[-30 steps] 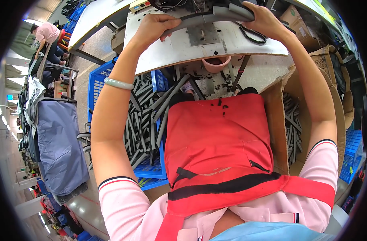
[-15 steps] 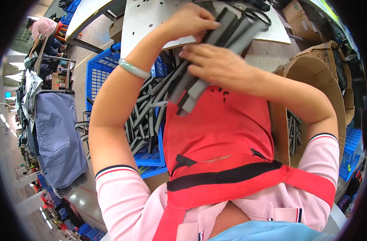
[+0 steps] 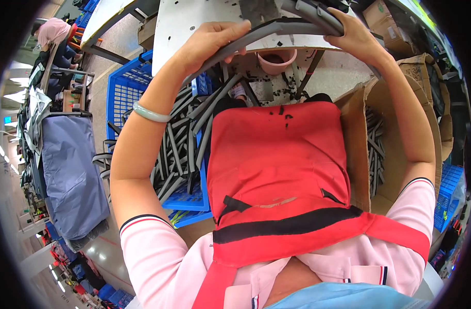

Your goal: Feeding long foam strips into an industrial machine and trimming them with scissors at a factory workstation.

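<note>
A long grey foam strip with a black side [image 3: 279, 28] bows over the near edge of the white table [image 3: 184, 31]. My left hand [image 3: 207, 45] is closed round its left part, thumb on top. At the table's right, my right hand [image 3: 358, 40] is wrapped round a small bunch of similar grey strips [image 3: 318, 15], where the bowed strip's right end also meets my fingers. Left of my lap, a blue plastic crate [image 3: 124, 92] holds many loose grey and black strips [image 3: 176, 149]. Small black scraps [image 3: 288, 118] lie on my red apron [image 3: 281, 154].
On my right stands an open cardboard box [image 3: 400, 134] with more strips [image 3: 374, 149] inside. Under the table are a pink bucket [image 3: 277, 62] and black scraps on the floor. A cart under blue-grey cloth [image 3: 73, 175] stands left; a person [image 3: 55, 33] bends far off.
The bunched strips have gone from both hands over my lap up to my right hand above the table. My hands have moved apart, with one strip bowed between them.
</note>
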The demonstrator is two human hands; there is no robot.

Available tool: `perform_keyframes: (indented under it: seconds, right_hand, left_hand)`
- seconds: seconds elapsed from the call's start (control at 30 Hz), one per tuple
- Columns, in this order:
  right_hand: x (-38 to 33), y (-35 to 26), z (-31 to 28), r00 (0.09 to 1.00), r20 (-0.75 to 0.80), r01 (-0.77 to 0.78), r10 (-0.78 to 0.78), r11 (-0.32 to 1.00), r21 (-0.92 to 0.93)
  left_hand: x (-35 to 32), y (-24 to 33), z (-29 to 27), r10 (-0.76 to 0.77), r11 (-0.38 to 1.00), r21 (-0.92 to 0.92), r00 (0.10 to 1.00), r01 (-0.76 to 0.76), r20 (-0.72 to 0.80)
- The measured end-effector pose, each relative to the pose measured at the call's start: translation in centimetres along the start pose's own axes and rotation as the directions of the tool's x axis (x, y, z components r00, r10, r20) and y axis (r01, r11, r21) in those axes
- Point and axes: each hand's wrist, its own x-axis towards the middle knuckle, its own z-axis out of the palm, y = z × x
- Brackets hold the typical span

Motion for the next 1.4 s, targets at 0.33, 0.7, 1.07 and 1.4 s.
perform_keyframes:
  seconds: [0.33,0.7,1.07,1.4]
  right_hand:
    - [2.8,-1.2,-1.9,0.999,0.024,0.049,-0.049,0.999,0.003]
    - [5.3,-0.3,-2.1,1.0,0.013,0.015,-0.014,0.998,-0.054]
    - [5.7,-0.4,-3.2,1.0,0.014,-0.005,0.005,1.0,0.013]
    - [5.4,-0.1,-3.3,0.999,-0.027,0.024,-0.023,0.999,0.025]
  left_hand:
    - [3.2,0.0,-2.9,0.253,0.888,0.445,0.932,-0.117,-0.26]
    - [4.9,0.9,-4.5,0.207,0.901,0.428,0.938,-0.072,-0.278]
    - [6.5,0.3,-5.9,0.229,0.905,0.414,0.931,-0.095,-0.286]
    - [5.6,1.2,-5.5,0.259,0.928,0.337,0.927,-0.16,-0.271]
